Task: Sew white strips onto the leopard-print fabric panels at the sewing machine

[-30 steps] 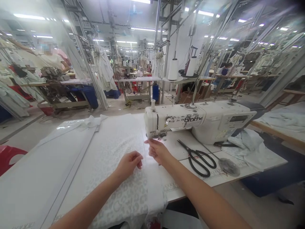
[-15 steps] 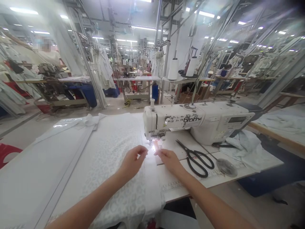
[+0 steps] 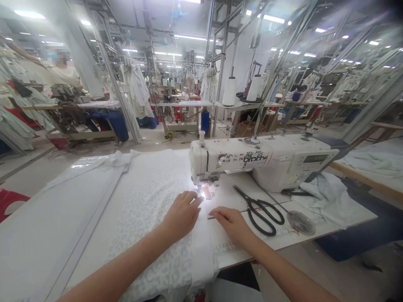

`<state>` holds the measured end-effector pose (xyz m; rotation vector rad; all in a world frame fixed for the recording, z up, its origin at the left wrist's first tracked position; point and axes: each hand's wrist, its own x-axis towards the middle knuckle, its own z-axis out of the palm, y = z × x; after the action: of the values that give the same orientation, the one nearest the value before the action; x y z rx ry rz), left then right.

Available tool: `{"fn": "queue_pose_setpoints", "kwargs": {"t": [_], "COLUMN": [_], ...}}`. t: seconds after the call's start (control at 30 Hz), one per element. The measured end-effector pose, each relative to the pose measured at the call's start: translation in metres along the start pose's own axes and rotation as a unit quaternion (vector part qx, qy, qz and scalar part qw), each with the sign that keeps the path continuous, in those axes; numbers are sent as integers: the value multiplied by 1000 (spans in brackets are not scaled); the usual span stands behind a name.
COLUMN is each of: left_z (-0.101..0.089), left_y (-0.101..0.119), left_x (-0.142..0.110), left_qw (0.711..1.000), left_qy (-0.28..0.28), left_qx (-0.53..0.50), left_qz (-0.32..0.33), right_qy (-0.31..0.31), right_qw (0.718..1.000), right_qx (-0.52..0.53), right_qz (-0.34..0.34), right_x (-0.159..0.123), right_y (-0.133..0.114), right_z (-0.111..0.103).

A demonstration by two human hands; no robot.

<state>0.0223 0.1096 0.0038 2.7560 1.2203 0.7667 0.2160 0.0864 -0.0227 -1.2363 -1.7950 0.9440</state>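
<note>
A white patterned fabric point(image 3: 141, 218) lies across the sewing table and runs under the needle of a white sewing machine point(image 3: 261, 161). My left hand point(image 3: 182, 214) lies flat on the fabric just in front of the lit needle area, fingers stretched out. My right hand point(image 3: 231, 224) rests on the fabric's right edge, to the right of and a little nearer than the left hand, its fingers pressed down on the cloth. Neither hand grips a tool.
Black scissors point(image 3: 261, 207) and a round metal lid point(image 3: 300, 222) lie right of my hands. Crumpled white cloth point(image 3: 327, 197) sits beside the machine. Thread cones point(image 3: 228, 91) stand behind. A person point(image 3: 63, 73) works at a far-left bench. A red stool point(image 3: 11, 201) stands at left.
My right hand has drawn back from the needle towards me and settled on the fabric edge. My left hand has moved forward and opened from a loose fist to lie flat.
</note>
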Motion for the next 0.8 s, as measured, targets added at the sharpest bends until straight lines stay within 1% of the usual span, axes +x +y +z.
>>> {"fn": "queue_pose_setpoints", "kwargs": {"t": [0.07, 0.13, 0.17, 0.23, 0.37, 0.43, 0.57, 0.7, 0.8], "left_z": [-3, -8, -11, -17, -24, -25, -21, -14, -7], "left_y": [9, 19, 23, 30, 37, 38, 42, 40, 34], "left_x": [4, 13, 19, 34, 57, 63, 66, 62, 58], "left_qw": [997, 982, 971, 943, 885, 868, 846, 821, 794], "left_qy": [36, 91, 118, 152, 174, 172, 176, 207, 229], "left_qx": [-73, -151, -187, -257, -366, -391, -413, -426, -444], "left_qz": [-18, -63, -91, -148, -228, -253, -289, -319, -348], "right_qy": [-11, -20, -23, -25, -24, -23, -18, -15, -19], "right_qw": [1000, 1000, 1000, 999, 999, 999, 999, 999, 999], "right_qx": [-5, -12, -17, -25, -29, -28, -30, -34, -38], "right_qz": [-1, -4, -6, -12, -22, -24, -26, -28, -34], "right_x": [-5, -10, -12, -15, -16, -16, -16, -17, -19], "right_y": [0, -2, -3, -3, -2, 0, 3, 4, 1], "right_z": [5, 11, 13, 15, 15, 15, 17, 18, 17]}}
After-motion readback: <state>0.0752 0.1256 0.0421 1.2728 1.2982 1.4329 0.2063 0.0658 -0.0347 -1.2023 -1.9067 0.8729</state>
